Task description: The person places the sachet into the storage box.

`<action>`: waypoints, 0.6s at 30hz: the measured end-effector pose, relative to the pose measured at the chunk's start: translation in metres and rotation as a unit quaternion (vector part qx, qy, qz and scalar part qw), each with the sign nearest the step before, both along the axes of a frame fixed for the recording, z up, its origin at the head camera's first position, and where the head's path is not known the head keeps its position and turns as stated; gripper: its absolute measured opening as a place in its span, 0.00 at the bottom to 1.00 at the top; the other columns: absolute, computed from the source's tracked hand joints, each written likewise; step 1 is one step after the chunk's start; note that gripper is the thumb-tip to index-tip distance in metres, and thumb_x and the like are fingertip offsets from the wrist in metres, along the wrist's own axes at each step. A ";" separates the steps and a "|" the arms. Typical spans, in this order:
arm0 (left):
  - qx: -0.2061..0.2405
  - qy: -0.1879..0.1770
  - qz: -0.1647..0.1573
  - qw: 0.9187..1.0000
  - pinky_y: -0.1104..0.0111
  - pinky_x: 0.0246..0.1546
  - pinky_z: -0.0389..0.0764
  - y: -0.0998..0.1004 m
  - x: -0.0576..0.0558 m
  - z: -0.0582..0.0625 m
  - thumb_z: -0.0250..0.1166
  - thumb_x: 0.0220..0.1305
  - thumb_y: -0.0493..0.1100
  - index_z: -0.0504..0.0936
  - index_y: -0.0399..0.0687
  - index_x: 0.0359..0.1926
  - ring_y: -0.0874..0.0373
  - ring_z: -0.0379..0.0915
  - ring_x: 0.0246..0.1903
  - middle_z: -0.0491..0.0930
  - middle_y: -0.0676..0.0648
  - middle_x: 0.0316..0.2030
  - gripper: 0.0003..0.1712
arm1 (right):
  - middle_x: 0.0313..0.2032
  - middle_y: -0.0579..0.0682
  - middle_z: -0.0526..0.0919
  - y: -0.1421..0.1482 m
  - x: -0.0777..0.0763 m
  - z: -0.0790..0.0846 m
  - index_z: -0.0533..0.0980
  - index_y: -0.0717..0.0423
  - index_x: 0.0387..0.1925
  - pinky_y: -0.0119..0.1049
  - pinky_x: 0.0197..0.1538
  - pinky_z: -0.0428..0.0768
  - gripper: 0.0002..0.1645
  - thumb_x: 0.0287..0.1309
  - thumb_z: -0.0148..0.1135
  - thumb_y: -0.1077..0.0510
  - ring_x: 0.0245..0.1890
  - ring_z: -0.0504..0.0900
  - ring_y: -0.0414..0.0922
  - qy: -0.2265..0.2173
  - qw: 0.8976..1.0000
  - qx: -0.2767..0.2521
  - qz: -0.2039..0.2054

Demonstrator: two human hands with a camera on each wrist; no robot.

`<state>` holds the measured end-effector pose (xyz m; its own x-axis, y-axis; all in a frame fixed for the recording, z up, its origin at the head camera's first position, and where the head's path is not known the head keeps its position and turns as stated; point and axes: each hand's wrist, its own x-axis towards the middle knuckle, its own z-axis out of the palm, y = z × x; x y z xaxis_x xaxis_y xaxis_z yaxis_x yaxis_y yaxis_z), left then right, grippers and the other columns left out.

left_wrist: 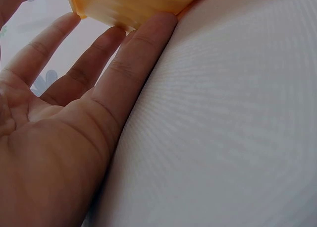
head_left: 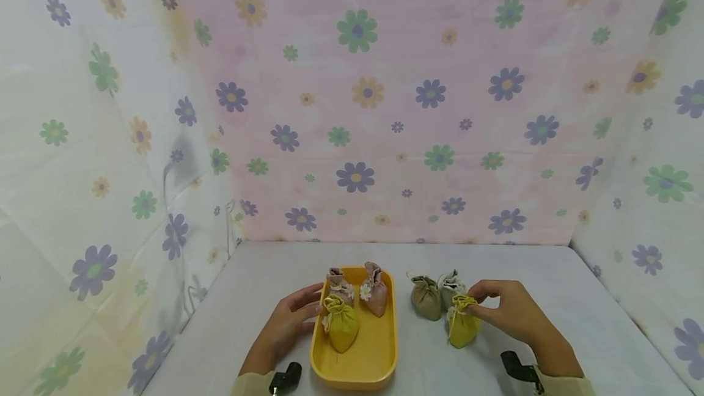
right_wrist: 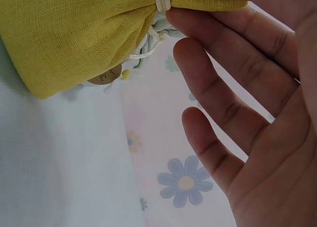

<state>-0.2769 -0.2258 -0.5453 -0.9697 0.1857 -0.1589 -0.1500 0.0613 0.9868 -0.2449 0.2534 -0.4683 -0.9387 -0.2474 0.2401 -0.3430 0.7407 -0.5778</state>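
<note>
My right hand (head_left: 510, 311) pinches the gathered neck of a yellow drawstring pouch (head_left: 463, 330) to the right of the tray. In the right wrist view its pale cord is tied around the neck, and the other fingers (right_wrist: 207, 88) are spread below. Behind this pouch are an olive-green pouch (head_left: 426, 299) and a pale grey-green pouch (head_left: 452, 283), partly hidden. At the left side of the yellow tray (head_left: 374, 356), my left hand (head_left: 287, 326) touches the wall with extended fingertips. Inside lie another yellow pouch (head_left: 343, 326) and two pinkish pouches (head_left: 376, 296) with white flowers.
A white cloth covers the table (head_left: 264, 261). Flower-printed curtains (head_left: 385, 139) enclose its back and both sides. A thin cord (head_left: 166, 194) hangs along the left curtain. Black wrist mounts (head_left: 288, 377) sit by both sleeves.
</note>
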 end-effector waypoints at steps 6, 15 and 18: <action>-0.001 0.001 -0.004 1.000 0.56 0.56 0.86 -0.001 0.001 0.001 0.74 0.63 0.57 0.71 0.56 0.74 0.47 0.76 0.65 0.69 0.38 0.73 0.41 | 0.33 0.29 0.85 0.000 0.000 0.000 0.85 0.33 0.35 0.56 0.52 0.84 0.08 0.55 0.78 0.45 0.37 0.82 0.31 0.003 1.000 -0.003 -0.001; 0.011 0.002 -0.015 1.000 0.56 0.57 0.86 -0.002 -0.003 -0.002 0.75 0.62 0.56 0.71 0.56 0.75 0.48 0.77 0.65 0.69 0.38 0.73 0.42 | 0.33 0.28 0.85 -0.002 0.001 0.005 0.85 0.31 0.35 0.51 0.48 0.84 0.07 0.55 0.78 0.43 0.38 0.82 0.32 0.019 1.000 0.004 0.006; 0.009 0.001 -0.013 1.000 0.56 0.57 0.86 -0.002 -0.002 -0.003 0.75 0.62 0.57 0.71 0.56 0.75 0.48 0.77 0.64 0.69 0.38 0.73 0.43 | 0.33 0.28 0.85 -0.003 0.002 0.007 0.85 0.31 0.34 0.50 0.48 0.85 0.07 0.56 0.78 0.44 0.38 0.82 0.32 0.020 1.000 0.005 0.005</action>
<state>-0.2791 -0.2278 -0.5478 -0.9646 0.2144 -0.1533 -0.1466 0.0468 0.9881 -0.2434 0.2500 -0.4608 -0.9254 -0.2600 0.2757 -0.3742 0.7420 -0.5562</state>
